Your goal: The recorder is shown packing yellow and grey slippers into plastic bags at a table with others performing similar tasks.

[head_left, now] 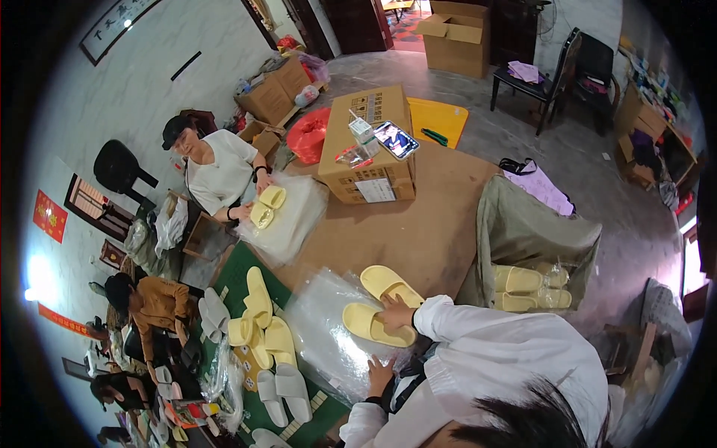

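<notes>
Fingers spread, my left hand (381,375) lies on the near edge of a stack of clear plastic bags (317,321). My right hand (397,313) grips a pair of pale yellow slippers (366,322) that rests side by side over the bags. Its fingers reach onto both slippers and are partly hidden there. Left of the stack, several loose yellow slippers (258,299) are heaped on a green board (235,280), with grey slippers (293,392) beside them.
Across the table (441,187), a person in white handles yellow slippers (269,205) on another bag stack. A carton (366,164) bears a phone (396,140). To the right, an open sack (523,231) holds bagged yellow slippers (519,280). More people work at far left.
</notes>
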The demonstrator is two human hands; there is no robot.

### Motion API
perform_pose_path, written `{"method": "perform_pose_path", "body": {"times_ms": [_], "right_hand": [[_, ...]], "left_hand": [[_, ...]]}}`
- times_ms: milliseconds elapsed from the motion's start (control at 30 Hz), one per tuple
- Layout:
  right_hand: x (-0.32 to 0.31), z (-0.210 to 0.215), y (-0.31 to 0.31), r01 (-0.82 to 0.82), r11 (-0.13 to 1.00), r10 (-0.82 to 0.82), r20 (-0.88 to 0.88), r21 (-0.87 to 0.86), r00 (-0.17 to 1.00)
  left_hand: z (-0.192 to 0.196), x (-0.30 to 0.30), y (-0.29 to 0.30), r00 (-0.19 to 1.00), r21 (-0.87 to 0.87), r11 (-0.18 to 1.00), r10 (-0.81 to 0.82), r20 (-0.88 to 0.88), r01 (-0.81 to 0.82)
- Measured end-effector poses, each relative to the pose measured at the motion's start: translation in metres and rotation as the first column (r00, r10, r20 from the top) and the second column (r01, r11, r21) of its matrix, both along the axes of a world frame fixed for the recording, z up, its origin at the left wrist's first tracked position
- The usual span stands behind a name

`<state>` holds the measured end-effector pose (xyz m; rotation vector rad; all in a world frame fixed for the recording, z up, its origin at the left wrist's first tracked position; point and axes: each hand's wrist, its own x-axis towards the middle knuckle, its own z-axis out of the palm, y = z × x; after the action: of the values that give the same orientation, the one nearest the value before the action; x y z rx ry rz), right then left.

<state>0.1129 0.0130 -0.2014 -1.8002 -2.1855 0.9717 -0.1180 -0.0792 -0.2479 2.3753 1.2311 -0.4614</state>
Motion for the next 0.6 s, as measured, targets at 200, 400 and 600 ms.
{"method": "perform_pose_path", "body": {"times_ms": [200,400,600], "right_hand": [[0.002,0.000,0.011,0.017,0.995,-0.021,-0.044,-0.099,0.999],[0.005,0.008,0.005,0.247,0.966,-0.221,-0.262,0.071,0.939],[0.007,0.034,0.000,0.495,0.840,-0.288,-0.591,0.221,0.753]], "left_hand": [[-0.013,-0.001,-0.012,0.999,0.086,0.996,-0.021,0.029,0.018],[-0.023,-0.002,-0.015,0.999,0.136,0.990,-0.030,-0.014,0.032],[-0.016,0.004,-0.014,0.998,0.233,0.973,-0.004,0.060,-0.010]]}}
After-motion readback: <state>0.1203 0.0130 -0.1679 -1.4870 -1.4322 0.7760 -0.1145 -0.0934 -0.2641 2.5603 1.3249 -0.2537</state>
